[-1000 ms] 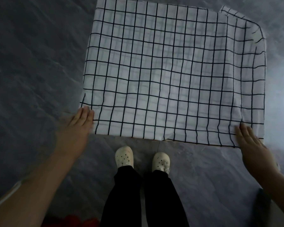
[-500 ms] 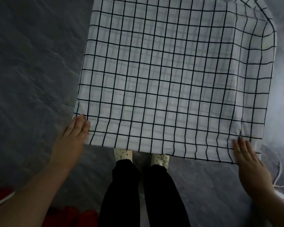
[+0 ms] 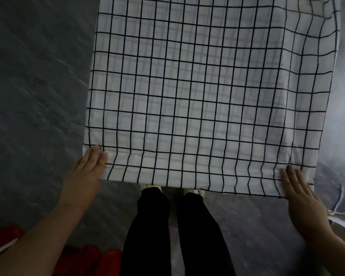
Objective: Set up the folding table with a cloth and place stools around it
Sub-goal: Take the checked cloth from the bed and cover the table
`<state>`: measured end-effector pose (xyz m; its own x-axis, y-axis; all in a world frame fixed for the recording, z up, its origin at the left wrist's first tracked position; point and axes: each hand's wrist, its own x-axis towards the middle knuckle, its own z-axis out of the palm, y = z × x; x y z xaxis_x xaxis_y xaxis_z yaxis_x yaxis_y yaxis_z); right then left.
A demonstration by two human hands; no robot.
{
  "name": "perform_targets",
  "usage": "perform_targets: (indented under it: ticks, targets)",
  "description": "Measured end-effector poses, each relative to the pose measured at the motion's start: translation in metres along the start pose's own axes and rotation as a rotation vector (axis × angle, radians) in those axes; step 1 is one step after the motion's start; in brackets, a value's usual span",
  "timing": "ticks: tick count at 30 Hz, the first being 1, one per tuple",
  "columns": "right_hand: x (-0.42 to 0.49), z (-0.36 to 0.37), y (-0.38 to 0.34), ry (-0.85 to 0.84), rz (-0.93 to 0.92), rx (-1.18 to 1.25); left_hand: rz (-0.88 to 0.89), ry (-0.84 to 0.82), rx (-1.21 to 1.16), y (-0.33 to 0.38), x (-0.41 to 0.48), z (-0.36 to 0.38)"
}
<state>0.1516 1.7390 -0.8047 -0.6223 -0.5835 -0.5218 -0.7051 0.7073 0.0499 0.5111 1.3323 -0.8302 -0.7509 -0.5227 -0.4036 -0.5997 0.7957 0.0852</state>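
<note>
Pressing down with straight, close-set fingers, the left hand [image 3: 86, 176] lies flat on one near corner of the white fabric cloth with a thin black grid [image 3: 187, 96]. It grips nothing. I cannot tell from my feed where its thumb sits. The right hand [image 3: 303, 196] does the same on the opposite near corner, fingers extended and slightly spread, palm down on the hem, holding nothing.

Between the two hands, the cloth's near hem runs almost straight and overhangs a little, with small ripples close to the right fingers. Away from the hands the cloth spreads out smooth and flat, and past the right hand its side edge droops and the grid lines bend. What the cloth rests on is fully covered.

Below the hem, between the forearms, I see black trouser legs [image 3: 151, 226] and the tips of pale shoes [image 3: 195, 191] just under the cloth's edge. Outside the right hand a thin white cord [image 3: 341, 198] lies looped on the grey marbled floor tiles [image 3: 28, 76]. Behind the left forearm sits something red [image 3: 88, 259], too blurred to identify.
</note>
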Motion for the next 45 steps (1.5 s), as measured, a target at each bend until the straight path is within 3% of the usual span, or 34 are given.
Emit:
perform_targets:
  ticks: [6,11,15,23,31,34,40,45]
  targets:
    - [-0.001,0.004,0.003,-0.008,-0.065,-0.056,-0.042,-0.093,-0.003,0.0,0.001,-0.006]
    - [0.006,-0.02,-0.015,0.026,-0.2,0.067,0.166,-0.01,0.029,0.015,0.006,-0.026]
    - [0.059,-0.063,-0.073,0.15,-0.285,0.178,0.172,0.055,-0.047,0.042,0.059,-0.047]
    - [0.155,-0.09,-0.149,-0.159,-0.231,-0.11,0.135,-0.197,0.078,0.075,0.139,-0.054]
    - [0.16,-0.094,-0.15,-0.261,-0.197,-0.147,0.145,-0.191,0.045,0.076,0.143,-0.066]
    - [0.162,-0.097,-0.149,-0.27,-0.189,-0.137,0.117,0.021,-0.045,0.085,0.16,-0.087]
    - [0.193,-0.127,-0.133,0.027,-0.242,0.152,0.053,0.157,-0.149,0.116,0.231,-0.106]
    - [0.278,-0.163,-0.092,0.189,-0.263,0.108,0.051,0.197,-0.116,0.167,0.292,-0.107]
